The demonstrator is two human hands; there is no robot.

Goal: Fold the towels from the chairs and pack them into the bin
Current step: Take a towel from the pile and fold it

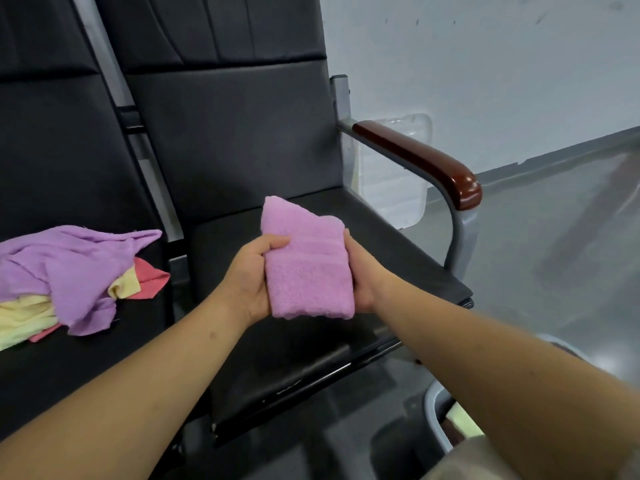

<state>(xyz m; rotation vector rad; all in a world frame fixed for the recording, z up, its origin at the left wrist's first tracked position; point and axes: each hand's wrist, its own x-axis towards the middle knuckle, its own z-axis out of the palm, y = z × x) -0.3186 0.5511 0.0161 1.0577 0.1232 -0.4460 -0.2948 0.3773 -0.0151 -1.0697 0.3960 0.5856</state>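
the left hand point(251, 275) and right hand point(360, 271) grip the folded pink terry towel point(308, 265) by its sides, probably keeping its folds together for the grey round bin point(435, 419).

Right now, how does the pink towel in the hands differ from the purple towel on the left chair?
The pink towel is folded into a neat block; the purple towel lies crumpled. The pink towel is held between the left hand and right hand; the purple towel rests untouched on yellow towels. Both look like terry cloth.
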